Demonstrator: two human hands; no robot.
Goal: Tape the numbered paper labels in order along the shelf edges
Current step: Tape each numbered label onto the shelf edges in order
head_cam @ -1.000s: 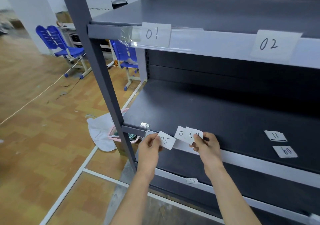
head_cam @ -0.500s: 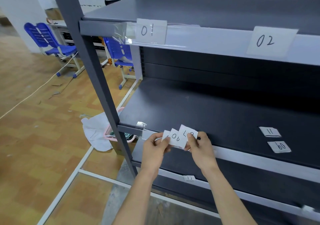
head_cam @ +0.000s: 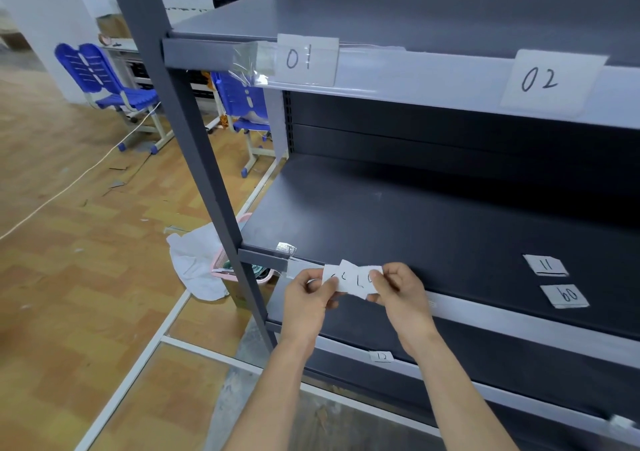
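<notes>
We see both hands, left hand (head_cam: pixel 306 300) and right hand (head_cam: pixel 398 294), pinching a small stack of paper labels (head_cam: pixel 351 279) at the middle shelf (head_cam: pixel 381 215) front edge; two loose labels (head_cam: pixel 554 282) lie on that shelf.

Two hands, left (head_cam: pixel 304 298) and right (head_cam: pixel 398 291), hold a small bunch of paper labels (head_cam: pixel 351 279). Two labels are stuck on the top shelf edge: 01 (head_cam: pixel 306 59) and 02 (head_cam: pixel 545 81). Two loose labels lie on the middle shelf (head_cam: pixel 547 265) (head_cam: pixel 564 295). One label 12 (head_cam: pixel 381 356) is lower down. Two blue chairs (head_cam: pixel 104 79) (head_cam: pixel 242 100) stand behind.

perhaps a classroom or storeroom: blue chairs (head_cam: pixel 114 83), wood floor (head_cam: pixel 69 260), metal shelving (head_cam: pixel 415 208).
</notes>
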